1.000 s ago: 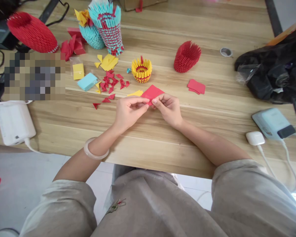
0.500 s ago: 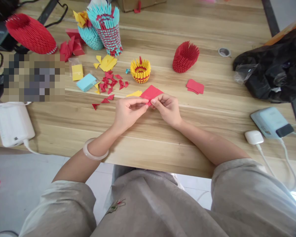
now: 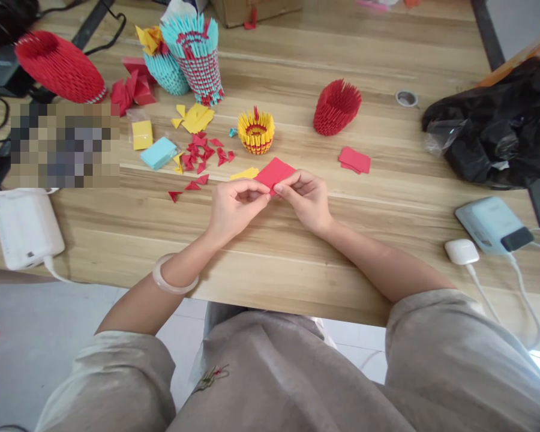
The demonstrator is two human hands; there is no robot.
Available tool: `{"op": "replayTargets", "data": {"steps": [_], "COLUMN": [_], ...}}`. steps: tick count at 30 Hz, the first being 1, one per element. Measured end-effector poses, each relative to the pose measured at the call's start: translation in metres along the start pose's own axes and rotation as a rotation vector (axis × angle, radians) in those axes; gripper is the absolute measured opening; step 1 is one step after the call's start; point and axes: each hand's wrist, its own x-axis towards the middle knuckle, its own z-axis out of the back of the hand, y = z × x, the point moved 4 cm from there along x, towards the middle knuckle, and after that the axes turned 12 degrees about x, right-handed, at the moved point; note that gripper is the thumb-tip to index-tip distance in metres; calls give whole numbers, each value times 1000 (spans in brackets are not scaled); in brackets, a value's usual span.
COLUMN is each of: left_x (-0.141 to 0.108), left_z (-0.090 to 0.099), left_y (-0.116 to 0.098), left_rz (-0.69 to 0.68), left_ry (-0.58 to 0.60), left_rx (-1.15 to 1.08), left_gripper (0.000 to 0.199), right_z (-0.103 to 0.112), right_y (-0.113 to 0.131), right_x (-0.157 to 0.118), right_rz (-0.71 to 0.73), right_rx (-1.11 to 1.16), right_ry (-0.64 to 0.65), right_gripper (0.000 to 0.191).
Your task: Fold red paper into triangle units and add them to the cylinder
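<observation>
My left hand (image 3: 234, 207) and my right hand (image 3: 309, 201) meet over the table, thumbs and forefingers pinched together on a small piece of red paper (image 3: 272, 190). The fingers cover most of it, so its folds are hard to make out. Just beyond the fingertips lie red paper sheets (image 3: 276, 169), with yellow paper (image 3: 245, 173) beside them on the left. Folded red paper triangles (image 3: 198, 149) are scattered to the left of my hands. A small yellow and red paper basket (image 3: 256, 133) stands behind the red sheets.
Farther back stand a red paper vase (image 3: 337, 108) and a blue and red paper vase (image 3: 202, 66). Red paper slips (image 3: 354, 160) and a tape roll (image 3: 406, 98) lie right. A black plastic bag (image 3: 499, 126) and a charger (image 3: 490, 223) sit at far right, a white adapter (image 3: 27, 228) at left.
Both hands keep their pinch on the red paper, with barely any finger movement. The whole view has shifted slightly, so table objects appear a little lower.
</observation>
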Motion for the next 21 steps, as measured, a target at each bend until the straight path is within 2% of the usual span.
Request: {"op": "replayTargets", "data": {"steps": [5, 11, 14, 16, 19, 21], "left_x": [0, 2, 3, 2, 0, 0], "left_z": [-3, -2, 5, 9, 12, 11], "left_y": [4, 13, 10, 5, -4, -7], "left_rz": [1, -13, -102, -216, -415, -474], "left_ry": [33, -28, -84, -105, -72, -30], "left_rx": [-40, -74, 50, 180, 370, 431], "left_gripper": [14, 33, 33, 21, 3, 10], "right_z": [2, 4, 0, -4, -7, -6], "right_y": [1, -6, -10, -12, -13, -15], "right_x": [-1, 4, 4, 1, -2, -2], "right_rz": [76, 8, -103, -207, -280, -263], "right_rx": [2, 54, 107, 150, 204, 202], "right_ry": [-2, 22, 67, 138, 198, 200], "right_gripper": [44, 42, 46, 48, 41, 34]}}
